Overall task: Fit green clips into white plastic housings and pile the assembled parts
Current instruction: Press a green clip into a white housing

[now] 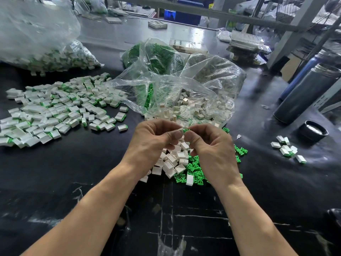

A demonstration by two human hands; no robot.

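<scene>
A white housing [180,130] and a green clip [186,129] met between pinching fingertips: the left hand [153,141] gripped the housing, the right hand [212,145] the clip, above loose parts [177,163] on the black tabletop [83,172]. Assembled pieces [55,111] lay piled well to the left.

Can't really see the small white plastic housing [180,130] I'm pinching, my left hand [155,143] covers most of it. The green plastic clip [186,129] is just a sliver past my right hand [212,146]. My wrists hide part of the loose white and green parts heap [177,161]. The big clear plastic bag of assembled parts [36,39] runs off the left edge, top blurry.
</scene>
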